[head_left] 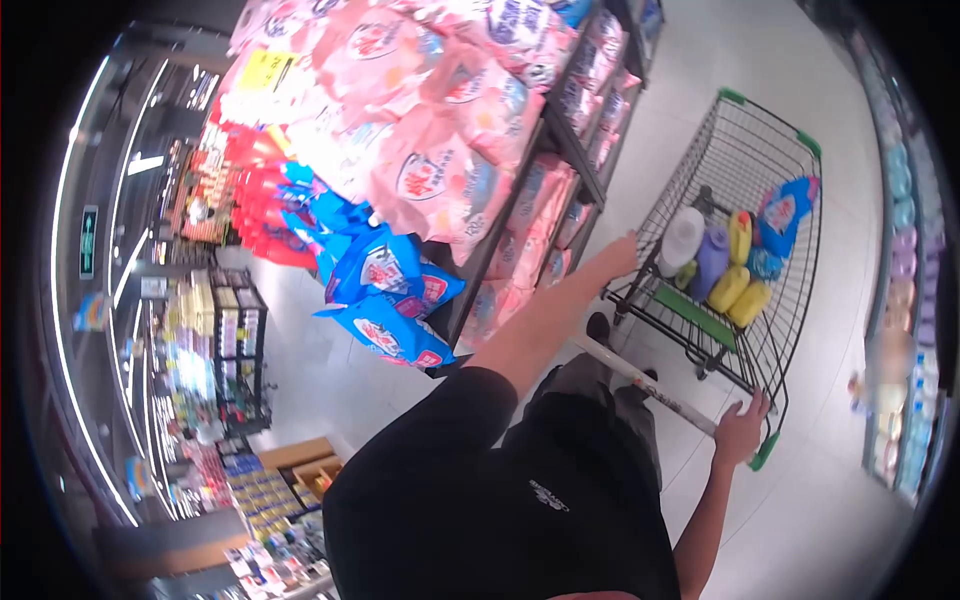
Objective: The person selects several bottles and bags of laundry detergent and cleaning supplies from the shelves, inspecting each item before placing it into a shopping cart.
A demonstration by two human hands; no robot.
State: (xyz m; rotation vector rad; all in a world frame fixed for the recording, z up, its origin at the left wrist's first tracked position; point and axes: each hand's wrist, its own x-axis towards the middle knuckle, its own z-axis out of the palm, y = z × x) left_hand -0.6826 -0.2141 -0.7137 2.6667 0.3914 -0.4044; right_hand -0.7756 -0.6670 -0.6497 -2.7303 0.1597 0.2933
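A wire shopping cart [716,428] with green corners stands on the right. Inside its basket lie a white round container [683,236], a purple bottle [712,255], several yellow items [740,290] and a blue bag [787,215]. My left hand [620,256] is closed at the rim on the basket's left side, its fingertips partly hidden. At the right end of the push bar, my right hand [740,430] is closed around the cart's frame, beside a green corner.
Left of the cart rises a display shelf piled with pink bags [420,175] and blue bags [375,290]. More shelves [895,330] line the far right edge. Stocked racks [225,340] stand at the left. Pale tiled floor surrounds the cart.
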